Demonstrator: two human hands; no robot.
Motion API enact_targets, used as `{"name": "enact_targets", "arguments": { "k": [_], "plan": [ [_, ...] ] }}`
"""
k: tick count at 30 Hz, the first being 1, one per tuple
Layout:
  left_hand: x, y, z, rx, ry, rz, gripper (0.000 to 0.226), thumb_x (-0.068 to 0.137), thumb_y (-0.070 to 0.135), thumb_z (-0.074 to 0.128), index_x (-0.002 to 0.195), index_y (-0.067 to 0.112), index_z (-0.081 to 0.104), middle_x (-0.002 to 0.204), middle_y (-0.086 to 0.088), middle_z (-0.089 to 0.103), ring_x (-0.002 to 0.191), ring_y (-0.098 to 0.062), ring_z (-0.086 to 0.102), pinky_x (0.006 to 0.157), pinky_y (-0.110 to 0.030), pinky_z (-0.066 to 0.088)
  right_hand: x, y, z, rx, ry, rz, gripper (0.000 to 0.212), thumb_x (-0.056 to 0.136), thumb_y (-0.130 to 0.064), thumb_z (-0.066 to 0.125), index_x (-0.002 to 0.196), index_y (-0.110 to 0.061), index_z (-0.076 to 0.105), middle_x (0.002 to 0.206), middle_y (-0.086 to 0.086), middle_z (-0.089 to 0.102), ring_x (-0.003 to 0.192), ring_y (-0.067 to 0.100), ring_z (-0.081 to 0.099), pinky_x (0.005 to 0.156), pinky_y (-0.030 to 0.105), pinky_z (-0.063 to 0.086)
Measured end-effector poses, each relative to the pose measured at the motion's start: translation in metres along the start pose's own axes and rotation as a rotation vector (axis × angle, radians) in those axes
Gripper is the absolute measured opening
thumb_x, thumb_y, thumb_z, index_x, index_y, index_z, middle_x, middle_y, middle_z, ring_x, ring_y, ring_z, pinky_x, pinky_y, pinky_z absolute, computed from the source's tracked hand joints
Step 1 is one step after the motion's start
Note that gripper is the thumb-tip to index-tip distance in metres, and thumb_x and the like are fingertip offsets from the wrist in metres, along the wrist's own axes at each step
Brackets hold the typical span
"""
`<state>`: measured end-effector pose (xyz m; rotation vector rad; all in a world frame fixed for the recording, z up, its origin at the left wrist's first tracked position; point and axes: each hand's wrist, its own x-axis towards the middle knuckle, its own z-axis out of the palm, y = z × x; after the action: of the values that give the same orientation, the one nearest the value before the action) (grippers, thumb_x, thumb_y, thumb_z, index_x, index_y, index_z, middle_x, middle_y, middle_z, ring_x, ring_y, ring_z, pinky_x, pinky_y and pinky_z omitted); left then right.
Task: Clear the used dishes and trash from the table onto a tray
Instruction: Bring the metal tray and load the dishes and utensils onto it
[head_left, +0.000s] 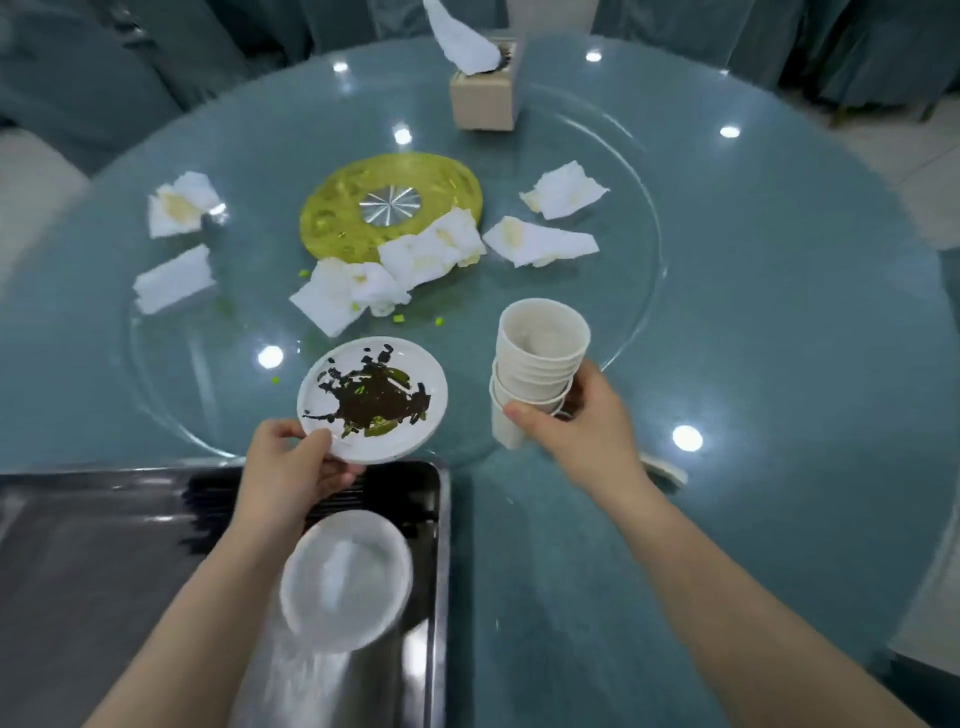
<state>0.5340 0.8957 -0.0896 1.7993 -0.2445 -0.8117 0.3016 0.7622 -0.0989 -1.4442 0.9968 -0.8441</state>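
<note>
Two loads held: left hand (291, 462) pinches plate (372, 399), right hand (576, 421) wraps cups (535, 364). Keep plate level; lower onto tray (104, 545) beside bowl (345, 577)

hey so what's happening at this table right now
A person is clearing a round glass table. The left hand grips a dirty plate at its near rim, above the metal tray's far edge. The right hand holds a stack of paper cups. A white bowl already sits in the tray. Crumpled napkins and a tissue box remain on the table.
</note>
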Motion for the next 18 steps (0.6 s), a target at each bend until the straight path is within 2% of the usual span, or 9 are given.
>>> {"name": "enact_targets", "arguments": {
  "k": [3, 7, 9, 12, 15, 18],
  "plan": [
    [-0.016, -0.006, -0.057, -0.040, 0.049, 0.029, 0.004, 0.093, 0.006, 0.048, 0.096, 0.009, 0.047, 0.082, -0.019, 0.068, 0.055, -0.020, 0.069, 0.046, -0.021, 0.052, -0.020, -0.013, 0.044, -0.019, -0.081, 0.007, 0.044, 0.060, -0.034, 0.083, 0.096, -0.040, 0.058, 0.092, -0.030, 0.068, 0.087, -0.007, 0.064, 0.072, 0.012, 0.049],
    [-0.034, -0.031, -0.128, -0.107, 0.143, 0.004, 0.023, 0.092, 0.002, 0.046, 0.115, 0.008, 0.046, 0.087, -0.020, 0.067, 0.060, -0.026, 0.067, 0.046, -0.022, 0.052, -0.044, -0.025, 0.089, -0.035, -0.161, 0.018, 0.049, 0.055, -0.044, 0.079, 0.099, -0.038, 0.058, 0.094, -0.032, 0.067, 0.090, -0.008, 0.063, 0.071, 0.008, 0.046],
    [-0.041, -0.052, -0.159, -0.079, 0.200, -0.035, 0.033, 0.090, 0.001, 0.044, 0.122, 0.010, 0.043, 0.091, -0.022, 0.066, 0.063, -0.029, 0.064, 0.045, -0.024, 0.052, -0.053, -0.029, 0.106, -0.045, -0.184, 0.019, 0.046, 0.057, -0.042, 0.078, 0.098, -0.036, 0.059, 0.094, -0.032, 0.067, 0.088, -0.009, 0.063, 0.069, 0.006, 0.045],
    [-0.046, -0.085, -0.190, -0.025, 0.248, -0.118, 0.035, 0.091, 0.001, 0.044, 0.124, 0.012, 0.042, 0.088, -0.021, 0.066, 0.058, -0.025, 0.060, 0.044, -0.025, 0.051, -0.062, -0.031, 0.126, -0.085, -0.204, 0.018, 0.043, 0.060, -0.035, 0.081, 0.097, -0.035, 0.059, 0.092, -0.031, 0.068, 0.084, -0.009, 0.064, 0.067, 0.007, 0.046],
    [-0.049, -0.108, -0.203, 0.060, 0.212, -0.203, 0.036, 0.091, 0.001, 0.047, 0.124, 0.014, 0.042, 0.084, -0.020, 0.067, 0.053, -0.024, 0.061, 0.048, -0.031, 0.053, -0.071, -0.030, 0.144, -0.126, -0.163, 0.046, 0.048, 0.057, -0.042, 0.081, 0.099, -0.036, 0.058, 0.094, -0.020, 0.070, 0.087, -0.001, 0.066, 0.076, 0.025, 0.052],
    [-0.050, -0.117, -0.208, 0.072, 0.116, -0.259, 0.033, 0.092, 0.003, 0.050, 0.121, 0.018, 0.044, 0.091, -0.024, 0.068, 0.059, -0.029, 0.065, 0.046, -0.029, 0.053, -0.079, -0.035, 0.156, -0.243, -0.073, 0.026, 0.052, 0.049, -0.059, 0.074, 0.093, -0.042, 0.053, 0.090, -0.026, 0.066, 0.082, -0.010, 0.061, 0.069, 0.020, 0.047]
  ]
}}
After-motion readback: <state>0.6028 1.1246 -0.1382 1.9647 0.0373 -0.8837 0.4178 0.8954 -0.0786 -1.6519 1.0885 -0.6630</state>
